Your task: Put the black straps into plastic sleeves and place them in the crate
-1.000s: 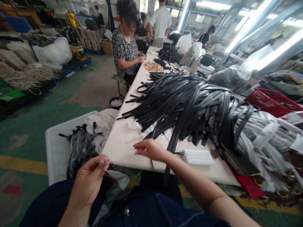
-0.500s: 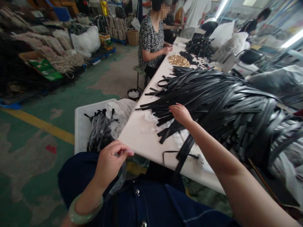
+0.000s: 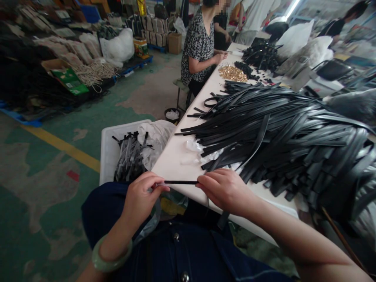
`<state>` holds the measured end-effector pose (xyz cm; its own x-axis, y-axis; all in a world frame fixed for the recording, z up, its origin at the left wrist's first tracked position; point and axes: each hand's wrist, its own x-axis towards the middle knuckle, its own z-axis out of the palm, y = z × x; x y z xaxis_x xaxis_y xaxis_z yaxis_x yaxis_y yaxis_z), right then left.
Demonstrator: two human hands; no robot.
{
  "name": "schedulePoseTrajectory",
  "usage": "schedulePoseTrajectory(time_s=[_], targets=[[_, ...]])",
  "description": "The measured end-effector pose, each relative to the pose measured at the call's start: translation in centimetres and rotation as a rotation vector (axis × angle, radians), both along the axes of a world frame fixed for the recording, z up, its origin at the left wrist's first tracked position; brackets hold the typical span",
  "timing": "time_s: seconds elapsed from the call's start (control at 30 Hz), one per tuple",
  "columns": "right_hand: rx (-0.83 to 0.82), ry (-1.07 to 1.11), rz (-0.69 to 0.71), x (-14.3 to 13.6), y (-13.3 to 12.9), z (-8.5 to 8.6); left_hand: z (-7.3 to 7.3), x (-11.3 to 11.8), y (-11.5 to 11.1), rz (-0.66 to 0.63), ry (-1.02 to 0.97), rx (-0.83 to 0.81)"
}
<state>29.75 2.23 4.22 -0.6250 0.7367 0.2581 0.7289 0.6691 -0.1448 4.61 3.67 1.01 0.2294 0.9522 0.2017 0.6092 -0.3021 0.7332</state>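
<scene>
A narrow black strap (image 3: pixel 180 182) is stretched level between my two hands at the near edge of the white table. My right hand (image 3: pixel 225 188) is closed around it, knuckles up. My left hand (image 3: pixel 145 192) pinches near the strap's other end, where a bit of something whitish and thin shows at the fingertips, too small to name. Beyond my right hand spreads a big heap of black straps (image 3: pixel 282 121), their ends pointing toward me and to the left. A pale green bangle (image 3: pixel 110 256) circles my left wrist.
A white crate (image 3: pixel 107 156) with wrapped black straps stands left of the table (image 3: pixel 167 166). Farther along lie a gold-coloured pile of small parts (image 3: pixel 233 73) and black pieces. A person in a patterned shirt (image 3: pixel 198 43) sits at the table's left side. A small black bin (image 3: pixel 172 114) is on the floor.
My right hand has come back from the strap heap toward my left hand, bringing a black strap. My left hand keeps its pinch. The view has shifted slightly.
</scene>
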Motion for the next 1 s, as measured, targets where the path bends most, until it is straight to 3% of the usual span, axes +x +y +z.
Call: schedulePoseTrajectory(time_s=[0.27,0.43,0.53,0.83,1.0], targets=[[0.021,-0.128,0.054,-0.2,-0.1,0.2,-0.1,-0.1,0.0,-0.055,0.026,0.029],[0.041,-0.252,0.099,-0.6,0.1,1.1,-0.6,0.5,0.9,-0.306,0.162,0.167],[0.037,-0.274,0.105,-0.8,0.3,1.4,-1.0,1.0,1.4,-0.387,0.254,0.169],[-0.009,-0.253,0.061,0.8,0.3,1.4,-1.0,1.4,0.7,-0.182,0.058,-0.107],[-0.024,-0.231,0.061,1.7,-0.1,1.8,-1.1,1.4,0.5,-0.080,0.052,-0.023]])
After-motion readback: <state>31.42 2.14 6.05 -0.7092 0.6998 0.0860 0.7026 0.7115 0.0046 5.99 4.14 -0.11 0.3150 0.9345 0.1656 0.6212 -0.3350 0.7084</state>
